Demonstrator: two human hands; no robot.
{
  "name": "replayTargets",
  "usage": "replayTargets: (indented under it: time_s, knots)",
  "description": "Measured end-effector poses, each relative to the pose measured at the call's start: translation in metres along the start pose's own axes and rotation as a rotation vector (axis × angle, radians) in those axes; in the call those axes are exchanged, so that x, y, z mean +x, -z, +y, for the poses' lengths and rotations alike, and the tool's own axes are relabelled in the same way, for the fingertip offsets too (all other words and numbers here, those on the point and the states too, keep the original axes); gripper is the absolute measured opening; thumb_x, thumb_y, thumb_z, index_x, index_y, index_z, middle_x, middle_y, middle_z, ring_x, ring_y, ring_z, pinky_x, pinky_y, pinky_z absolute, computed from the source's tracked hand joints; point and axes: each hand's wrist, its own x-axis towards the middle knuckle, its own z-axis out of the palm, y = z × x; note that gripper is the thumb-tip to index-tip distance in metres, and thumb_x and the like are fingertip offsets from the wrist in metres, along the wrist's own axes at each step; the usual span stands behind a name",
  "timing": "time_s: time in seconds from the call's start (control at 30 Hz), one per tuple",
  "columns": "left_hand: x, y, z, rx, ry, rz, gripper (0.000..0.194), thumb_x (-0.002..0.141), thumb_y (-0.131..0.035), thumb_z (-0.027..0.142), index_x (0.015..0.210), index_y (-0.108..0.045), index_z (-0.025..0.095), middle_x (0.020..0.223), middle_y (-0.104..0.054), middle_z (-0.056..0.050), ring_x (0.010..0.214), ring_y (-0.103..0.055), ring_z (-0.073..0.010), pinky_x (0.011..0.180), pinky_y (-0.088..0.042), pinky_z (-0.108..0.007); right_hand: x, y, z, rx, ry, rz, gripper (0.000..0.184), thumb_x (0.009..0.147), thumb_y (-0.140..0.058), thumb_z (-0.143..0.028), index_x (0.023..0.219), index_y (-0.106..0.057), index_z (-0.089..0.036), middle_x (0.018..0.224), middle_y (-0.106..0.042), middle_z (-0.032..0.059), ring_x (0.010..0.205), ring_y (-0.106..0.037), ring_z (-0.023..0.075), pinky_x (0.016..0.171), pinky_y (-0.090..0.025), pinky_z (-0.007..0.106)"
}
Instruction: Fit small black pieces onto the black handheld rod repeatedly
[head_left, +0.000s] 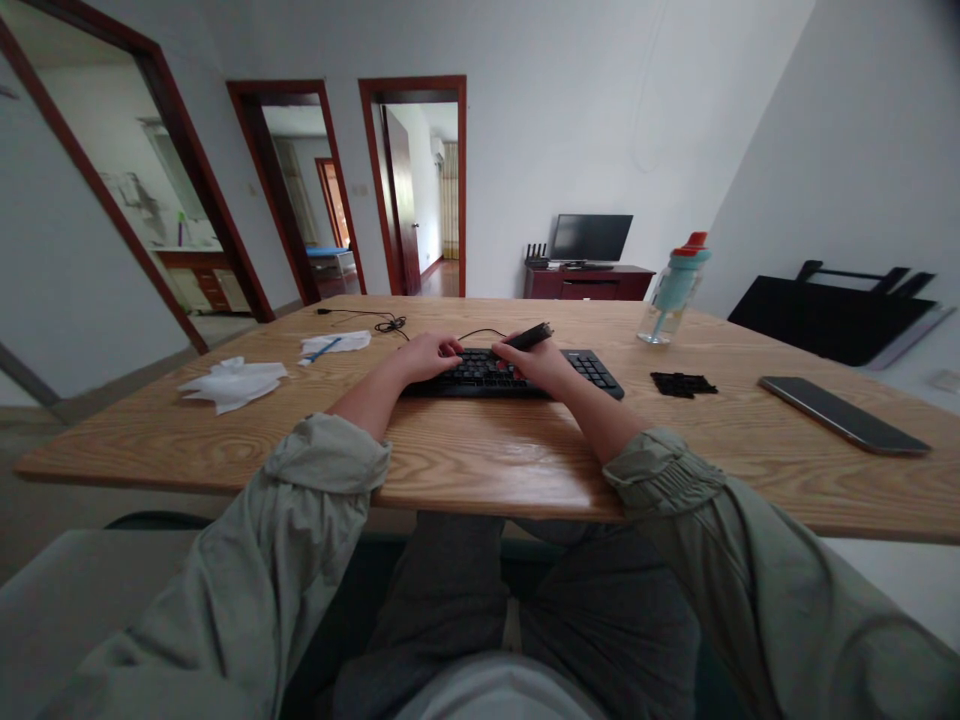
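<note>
A black keyboard [487, 372] lies on the wooden table in front of me, with small red spots showing among its keys near my right fingers. My left hand [429, 358] rests over the keyboard's left end, thumb and fingers slightly apart and nothing seen in it. Over the keyboard's right half, my right hand [546, 366] is closed round a thick black pen-like tool [531, 337]. Its back end points up and right; the tip is hidden by my fingers. To the right lies a flat cluster of small black pieces [682, 385], perhaps keycaps.
On the table's left are crumpled white tissues [234, 384] and a blue stick [321, 350] on another tissue. A coiled black cable [390, 324] lies behind. At right stand a water bottle [670, 300] and a dark tablet or phone [844, 413]. The table's front edge [495, 505] is near my lap.
</note>
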Motion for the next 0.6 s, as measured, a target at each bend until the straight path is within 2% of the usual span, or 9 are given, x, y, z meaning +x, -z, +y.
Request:
replayTargets:
  time_s: [0.23,0.6]
  knots:
    - [-0.0004,0.0009,0.0022,-0.006,0.006,0.009,0.030,0.076,-0.062,0.038,0.098,-0.073,0.020,0.089,-0.075,-0.005,0.078,-0.066,-0.0177,0.068,-0.051,-0.027,-0.0029,0.0000,-0.0028,-0.087,0.018,-0.028,0.028,0.081,-0.069,-0.045,0.087,-0.069,-0.017,0.068,-0.067,0.0029,0.047,-0.049,0.0090,0.043,-0.041,0.021]
    - [-0.0013,0.0011,0.0048,-0.003,0.012,0.005,0.027,0.077,-0.063,0.036,0.095,-0.073,0.020,0.089,-0.075,-0.005,0.078,-0.066,-0.0179,0.069,-0.050,-0.027,-0.0030,-0.0012,-0.0041,-0.133,0.039,-0.038,0.031,0.084,-0.064,-0.046,0.084,-0.069,-0.016,0.066,-0.068,0.0046,0.044,-0.049,0.0097,0.041,-0.039,0.023]
